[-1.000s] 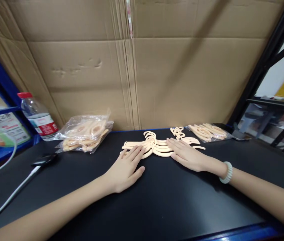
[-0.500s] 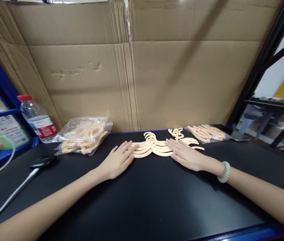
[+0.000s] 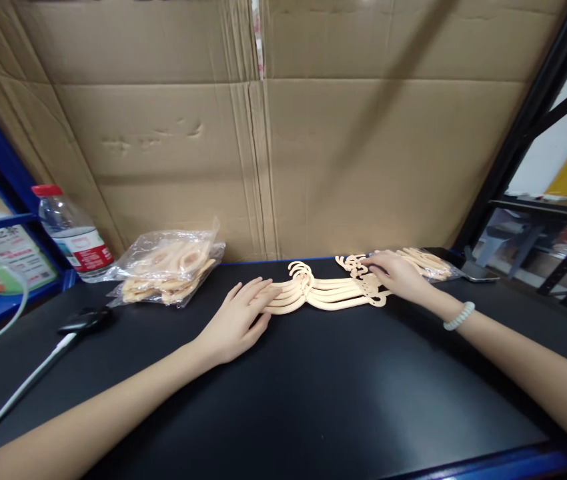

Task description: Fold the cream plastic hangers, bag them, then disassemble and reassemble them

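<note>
Several beige clothes hangers [image 3: 333, 293] lie fanned together on the black table, with their curled hooks toward the back. My left hand [image 3: 238, 317] rests flat over their left arms, fingers stretched out. To the right, my right hand [image 3: 401, 277] reaches over a second group of beige hangers [image 3: 351, 263], thumb and forefinger bent together at their hooks. Its palm and wrist hide part of that group. A pale coiled band [image 3: 459, 316] circles my right wrist.
Clear bags of beige hangers [image 3: 166, 267] lie at the back left, beside a red-capped water bottle [image 3: 76, 233]. Another bag [image 3: 431, 263] and a phone [image 3: 478, 272] are at the back right. A black device with a white cable [image 3: 86, 321] lies left. Cardboard [image 3: 163, 147] stands behind.
My right hand has lifted off the right arms of the fanned hangers and moved back and right to the second group. My left hand has stayed nearly in place.
</note>
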`<state>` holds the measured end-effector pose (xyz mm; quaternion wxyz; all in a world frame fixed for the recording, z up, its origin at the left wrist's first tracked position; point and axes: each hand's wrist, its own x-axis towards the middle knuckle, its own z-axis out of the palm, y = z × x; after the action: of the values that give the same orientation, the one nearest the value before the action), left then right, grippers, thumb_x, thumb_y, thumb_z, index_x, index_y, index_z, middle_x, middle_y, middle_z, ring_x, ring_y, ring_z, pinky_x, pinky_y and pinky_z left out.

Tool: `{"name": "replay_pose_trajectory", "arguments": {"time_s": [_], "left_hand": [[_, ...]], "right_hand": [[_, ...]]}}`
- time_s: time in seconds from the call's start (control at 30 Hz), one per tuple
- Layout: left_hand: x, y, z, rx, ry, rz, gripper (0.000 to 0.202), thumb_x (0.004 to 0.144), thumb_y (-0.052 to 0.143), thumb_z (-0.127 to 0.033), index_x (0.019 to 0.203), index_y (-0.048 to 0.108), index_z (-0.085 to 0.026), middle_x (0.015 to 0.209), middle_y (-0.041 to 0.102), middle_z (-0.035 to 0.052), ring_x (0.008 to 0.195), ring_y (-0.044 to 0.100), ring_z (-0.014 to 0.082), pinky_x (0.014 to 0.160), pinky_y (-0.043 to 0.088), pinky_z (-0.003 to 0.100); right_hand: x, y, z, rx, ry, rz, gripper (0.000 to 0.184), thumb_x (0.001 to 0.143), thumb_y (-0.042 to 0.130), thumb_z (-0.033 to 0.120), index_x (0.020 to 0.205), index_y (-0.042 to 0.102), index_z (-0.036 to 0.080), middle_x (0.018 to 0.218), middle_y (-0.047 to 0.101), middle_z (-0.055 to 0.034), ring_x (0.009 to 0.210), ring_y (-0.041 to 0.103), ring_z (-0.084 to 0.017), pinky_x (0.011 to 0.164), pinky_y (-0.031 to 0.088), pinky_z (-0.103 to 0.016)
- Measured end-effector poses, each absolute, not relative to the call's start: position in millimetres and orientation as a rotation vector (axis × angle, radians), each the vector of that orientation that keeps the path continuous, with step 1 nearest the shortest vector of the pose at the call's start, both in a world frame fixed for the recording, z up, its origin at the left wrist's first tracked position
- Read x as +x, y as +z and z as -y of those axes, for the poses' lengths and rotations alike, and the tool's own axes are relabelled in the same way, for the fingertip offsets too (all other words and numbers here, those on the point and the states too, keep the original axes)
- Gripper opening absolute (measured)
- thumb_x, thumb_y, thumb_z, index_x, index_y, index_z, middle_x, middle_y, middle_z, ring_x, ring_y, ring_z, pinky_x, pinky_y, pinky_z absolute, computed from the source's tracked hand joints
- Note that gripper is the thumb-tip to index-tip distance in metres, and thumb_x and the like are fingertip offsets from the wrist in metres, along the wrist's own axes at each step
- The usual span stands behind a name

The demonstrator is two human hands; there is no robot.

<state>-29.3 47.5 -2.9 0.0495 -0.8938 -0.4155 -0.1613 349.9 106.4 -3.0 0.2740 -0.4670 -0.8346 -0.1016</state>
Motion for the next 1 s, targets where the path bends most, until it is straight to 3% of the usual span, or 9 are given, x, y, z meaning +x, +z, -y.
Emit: {"name": "replay_pose_trajectory", "arguments": {"time_s": [0.23,0.4,0.63,0.8,1.0], "left_hand": [[-22,6,-40,-2.789,-0.587,0.898,0.035,0.091,0.041,-0.013,0.12,0.058,-0.022,0.13,0.059,0.009,0.127,0.047,0.0249,0.112,0.028,0.051],[-19,9,-38,-2.811,-0.618,0.819,0.033,0.091,0.04,-0.012,0.116,0.06,-0.021,0.123,0.063,0.0093,0.122,0.051,0.024,0.11,0.031,0.047],[-11,11,-23,-2.839,-0.644,0.565,0.031,0.088,0.044,-0.008,0.111,0.062,-0.019,0.112,0.068,0.0097,0.111,0.058,0.0242,0.106,0.033,0.045],[-4,13,-10,-2.905,-0.547,0.34,0.03,0.089,0.042,-0.008,0.109,0.062,-0.017,0.108,0.07,0.0105,0.105,0.06,0.0233,0.1,0.039,0.04],[-3,12,-12,-2.941,-0.568,0.326,0.029,0.089,0.042,-0.009,0.109,0.061,-0.017,0.105,0.07,0.0114,0.1,0.06,0.0239,0.092,0.044,0.038]], "right_hand": [[371,-4,-125,-1.23,-0.259,2.422,0.039,0.087,0.039,0.013,0.106,0.072,0.021,0.109,0.07,-0.0084,0.098,0.06,-0.025,0.088,0.049,-0.042],[366,-2,-133,-1.265,-0.278,2.489,0.042,0.085,0.039,0.008,0.103,0.075,0.021,0.103,0.069,-0.0107,0.095,0.058,-0.025,0.088,0.049,-0.041],[357,3,-134,-1.325,-0.355,2.541,0.038,0.087,0.04,0.01,0.093,0.077,0.02,0.088,0.067,-0.0105,0.082,0.058,-0.022,0.076,0.05,-0.034],[355,3,-133,-1.39,-0.443,2.566,0.034,0.084,0.043,0.005,0.089,0.074,0.017,0.087,0.066,-0.0105,0.075,0.059,-0.019,0.068,0.046,-0.028],[364,0,-136,-1.47,-0.527,2.547,0.025,0.088,0.046,0.011,0.082,0.07,0.016,0.087,0.065,-0.01,0.071,0.059,-0.017,0.064,0.042,-0.027]]}}
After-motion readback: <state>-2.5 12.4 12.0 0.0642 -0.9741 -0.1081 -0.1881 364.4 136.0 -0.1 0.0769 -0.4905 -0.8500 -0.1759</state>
